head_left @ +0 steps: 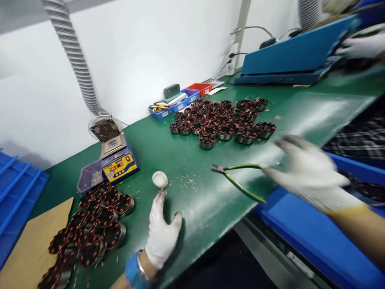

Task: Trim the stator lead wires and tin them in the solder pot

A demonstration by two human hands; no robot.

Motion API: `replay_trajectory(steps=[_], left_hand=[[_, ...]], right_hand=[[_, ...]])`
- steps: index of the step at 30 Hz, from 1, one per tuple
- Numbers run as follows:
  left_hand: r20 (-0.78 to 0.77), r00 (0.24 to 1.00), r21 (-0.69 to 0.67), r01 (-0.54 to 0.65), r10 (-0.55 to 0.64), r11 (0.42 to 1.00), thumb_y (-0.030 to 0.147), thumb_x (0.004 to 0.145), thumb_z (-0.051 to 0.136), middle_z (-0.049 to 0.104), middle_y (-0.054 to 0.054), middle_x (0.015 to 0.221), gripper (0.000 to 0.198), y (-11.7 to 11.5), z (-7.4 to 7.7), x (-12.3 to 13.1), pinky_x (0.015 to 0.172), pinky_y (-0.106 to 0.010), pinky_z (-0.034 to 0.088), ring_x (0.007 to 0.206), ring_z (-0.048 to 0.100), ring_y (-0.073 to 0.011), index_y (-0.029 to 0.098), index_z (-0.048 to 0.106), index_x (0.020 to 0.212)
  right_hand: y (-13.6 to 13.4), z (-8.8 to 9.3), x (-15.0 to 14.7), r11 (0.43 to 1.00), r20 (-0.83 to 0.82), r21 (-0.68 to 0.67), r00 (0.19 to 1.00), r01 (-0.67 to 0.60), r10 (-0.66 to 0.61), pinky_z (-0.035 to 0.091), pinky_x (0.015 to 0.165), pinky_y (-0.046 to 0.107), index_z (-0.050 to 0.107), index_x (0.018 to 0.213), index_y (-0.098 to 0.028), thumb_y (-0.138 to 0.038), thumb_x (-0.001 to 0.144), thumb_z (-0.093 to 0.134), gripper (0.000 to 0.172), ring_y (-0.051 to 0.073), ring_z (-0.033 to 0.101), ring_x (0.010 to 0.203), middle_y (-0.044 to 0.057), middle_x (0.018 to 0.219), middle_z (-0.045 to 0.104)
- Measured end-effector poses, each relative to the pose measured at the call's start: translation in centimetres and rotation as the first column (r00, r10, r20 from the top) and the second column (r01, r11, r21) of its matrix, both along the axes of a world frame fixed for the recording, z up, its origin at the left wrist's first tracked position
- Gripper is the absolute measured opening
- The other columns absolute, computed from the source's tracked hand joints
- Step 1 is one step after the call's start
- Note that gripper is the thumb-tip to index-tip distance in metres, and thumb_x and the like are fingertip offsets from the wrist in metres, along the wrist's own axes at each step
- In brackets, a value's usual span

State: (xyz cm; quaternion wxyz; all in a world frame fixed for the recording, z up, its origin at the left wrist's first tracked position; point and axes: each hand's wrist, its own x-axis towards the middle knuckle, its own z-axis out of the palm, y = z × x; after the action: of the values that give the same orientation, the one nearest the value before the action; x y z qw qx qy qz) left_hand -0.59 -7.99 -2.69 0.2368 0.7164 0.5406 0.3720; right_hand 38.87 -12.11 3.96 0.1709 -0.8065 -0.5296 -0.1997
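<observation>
My left hand, in a white glove, is open above the green table. Its fingertips reach the near edge of a small round white container. My right hand, gloved too and blurred by motion, has its fingers stretched out and apart from the thumb. The thumb tip is at the end of one handle of green-handled cutting pliers; whether it touches is unclear. The pliers' handles are spread. Wire-wound stator rings stand in a cluster beyond the pliers, and more copper-wound stators sit left of my left hand.
A yellow-fronted soldering pot unit stands at the left beneath a ribbed duct. Small blue bins and a red bin line the wall. A blue crate is below the table's right edge. Another person's gloved hand is far right.
</observation>
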Motion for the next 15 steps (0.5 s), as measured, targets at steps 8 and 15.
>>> replay_trajectory(steps=[8, 15], left_hand=[[0.002, 1.000, 0.068, 0.030, -0.030, 0.997, 0.024, 0.079, 0.069, 0.063, -0.015, 0.145, 0.064, 0.7, -0.1, -0.4, 0.121, -0.056, 0.046, 0.136, 0.061, -0.0330, 0.018, 0.056, 0.142], [0.012, 0.989, 0.398, 0.128, -0.145, 0.908, 0.021, 0.083, 0.067, 0.063, -0.018, 0.143, 0.064, -0.1, 1.8, -0.3, 0.111, -0.053, 0.056, 0.132, 0.064, -0.0331, 0.020, 0.050, 0.144]], right_hand=[[16.6, 1.9, -5.3, 0.886, 0.055, -0.371, 0.946, -0.278, 0.320, 0.045, 0.107, 0.057, 0.081, 0.110, -0.011, -0.037, 0.086, 0.070, 0.037, 0.046, 0.052, 0.136, 0.024, 0.142, 0.063], [7.8, 1.0, -10.4, 0.699, 0.065, -0.258, 0.710, -0.667, 0.701, 0.047, 0.108, 0.055, 0.081, 0.098, -0.020, -0.036, 0.087, 0.066, 0.025, 0.041, 0.054, 0.134, 0.015, 0.139, 0.066]])
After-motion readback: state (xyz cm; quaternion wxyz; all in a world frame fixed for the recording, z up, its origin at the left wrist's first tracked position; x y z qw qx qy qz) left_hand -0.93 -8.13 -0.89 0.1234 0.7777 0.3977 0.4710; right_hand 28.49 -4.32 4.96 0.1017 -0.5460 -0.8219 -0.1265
